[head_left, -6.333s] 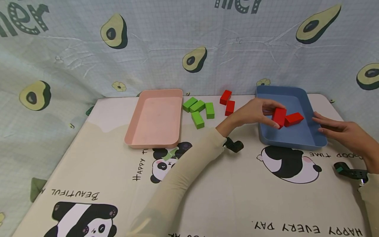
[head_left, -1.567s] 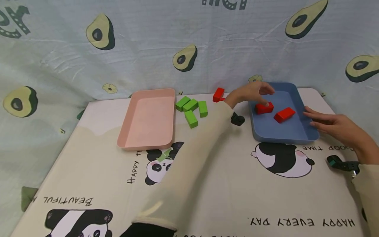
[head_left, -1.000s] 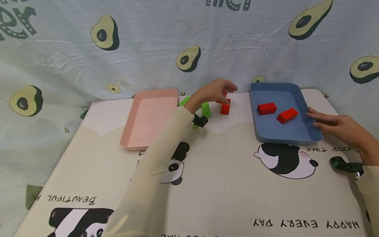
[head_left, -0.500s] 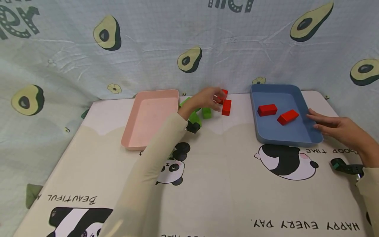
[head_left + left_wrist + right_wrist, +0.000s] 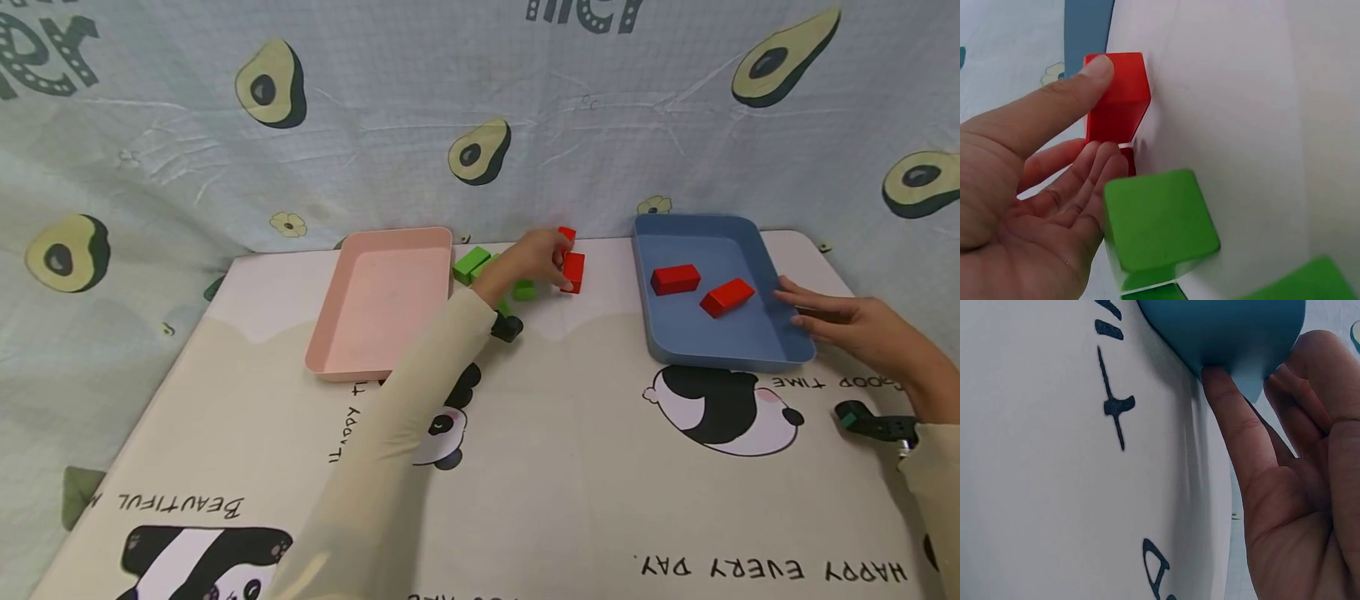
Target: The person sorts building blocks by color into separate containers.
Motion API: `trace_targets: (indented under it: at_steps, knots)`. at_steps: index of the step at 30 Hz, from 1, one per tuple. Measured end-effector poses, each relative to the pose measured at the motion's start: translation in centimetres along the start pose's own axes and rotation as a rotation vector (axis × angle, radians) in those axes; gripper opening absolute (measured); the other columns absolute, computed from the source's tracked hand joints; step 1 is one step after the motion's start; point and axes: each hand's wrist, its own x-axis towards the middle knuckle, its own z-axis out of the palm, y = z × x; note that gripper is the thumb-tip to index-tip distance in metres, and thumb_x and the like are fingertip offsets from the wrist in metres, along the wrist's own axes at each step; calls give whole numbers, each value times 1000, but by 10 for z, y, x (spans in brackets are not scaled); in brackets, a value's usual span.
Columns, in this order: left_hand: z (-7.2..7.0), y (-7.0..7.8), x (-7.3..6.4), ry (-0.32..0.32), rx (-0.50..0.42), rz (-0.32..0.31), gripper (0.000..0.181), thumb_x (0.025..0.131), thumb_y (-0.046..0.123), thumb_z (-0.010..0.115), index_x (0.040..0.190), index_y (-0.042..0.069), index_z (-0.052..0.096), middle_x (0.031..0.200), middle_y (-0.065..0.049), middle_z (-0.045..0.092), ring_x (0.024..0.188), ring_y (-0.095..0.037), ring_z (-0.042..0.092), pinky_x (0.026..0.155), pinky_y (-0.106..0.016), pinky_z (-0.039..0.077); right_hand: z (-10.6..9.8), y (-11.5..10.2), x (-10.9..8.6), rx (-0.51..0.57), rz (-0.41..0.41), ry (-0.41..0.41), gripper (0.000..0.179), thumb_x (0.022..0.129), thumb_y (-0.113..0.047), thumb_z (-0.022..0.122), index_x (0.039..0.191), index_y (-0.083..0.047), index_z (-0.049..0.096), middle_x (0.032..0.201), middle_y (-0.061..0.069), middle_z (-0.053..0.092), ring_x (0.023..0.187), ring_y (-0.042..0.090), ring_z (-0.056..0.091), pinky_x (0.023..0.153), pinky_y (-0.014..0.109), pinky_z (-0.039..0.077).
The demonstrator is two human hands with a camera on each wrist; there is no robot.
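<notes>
In the head view, my left hand (image 5: 538, 257) is at a red block (image 5: 573, 271) on the table, its thumb against the block's near end and its fingers behind. The left wrist view shows the thumb pressed on that red block (image 5: 1119, 94). Just behind it lies another red block (image 5: 567, 234), partly hidden by the fingers. Several green blocks (image 5: 471, 262) lie under and beside my left wrist. My right hand (image 5: 855, 321) rests its fingers against the right wall of the blue tray (image 5: 727, 362); the thumb (image 5: 1235, 412) touches that wall in the right wrist view.
Inside the blue tray are two red blocks, one at the left (image 5: 675, 279) and one nearer the middle (image 5: 727, 297). A pink tray (image 5: 378, 304) stands left of the green blocks. A patterned cloth (image 5: 375, 167) hangs behind the table's back edge.
A red block held by my left hand earlier now lies in the blue tray with another. The left hand has moved left and taken hold of a red block. My right hand stays at the tray.
</notes>
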Motion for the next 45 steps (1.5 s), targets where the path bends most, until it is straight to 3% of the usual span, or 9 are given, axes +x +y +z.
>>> trace_targets:
  at_steps: [10,11,15,17,22,26,32,37,45]
  knots:
    - [8,4,0,3,23,47,55,78,19,90,119,2,57,103,-9,56,95,-19,52,73,-23,48,0,1,0,-4,6,4,56,106,-38,54,157,-18,40,161,-25,18,156,32,2,107,14,28]
    - [8,4,-1,0,8,64,56,77,18,90,119,2,57,103,-9,56,94,-19,52,73,-23,48,0,0,0,-3,6,2,56,106,-38,54,157,-18,39,162,-24,17,156,34,2,113,24,30]
    - [9,5,-5,-12,-134,118,61,77,11,89,123,-2,51,116,-14,58,104,-23,57,82,-23,52,-1,-2,-1,-15,12,4,57,106,-37,54,157,-16,39,161,-26,16,155,40,3,108,18,33]
    - [11,5,-7,-26,-247,132,64,79,4,86,128,-4,45,126,-17,56,113,-26,58,89,-23,54,-1,-3,0,-6,6,2,57,107,-36,54,156,-12,39,162,-22,16,151,49,5,111,43,37]
    - [14,4,-11,-51,-475,152,69,80,-8,80,132,-4,35,136,-21,51,124,-30,55,98,-26,54,0,-3,0,13,5,5,56,107,-34,54,156,-11,39,161,-24,16,150,51,5,98,74,29]
    - [14,5,-13,-66,-566,173,78,81,-9,79,141,-1,30,141,-21,52,126,-29,55,101,-28,53,0,-2,0,10,8,0,56,107,-35,54,156,-14,39,161,-25,16,153,44,3,106,63,31]
    - [13,5,-16,-77,-605,272,87,81,-8,79,155,5,34,143,-16,53,127,-26,55,107,-31,50,0,0,0,3,-16,7,54,107,-34,53,157,-15,40,161,-26,17,156,17,3,98,5,26]
    - [14,7,-19,-66,-562,339,68,83,-4,79,145,3,54,142,-12,55,122,-21,56,106,-26,49,2,3,-1,-6,-28,24,55,107,-35,53,157,-17,40,161,-27,17,151,0,7,95,0,25]
    - [17,12,-20,-57,-638,342,63,81,-6,80,140,1,58,143,-13,55,119,-20,57,104,-23,50,4,9,1,-23,-20,35,55,107,-38,53,157,-19,40,161,-26,16,154,11,7,95,-1,23]
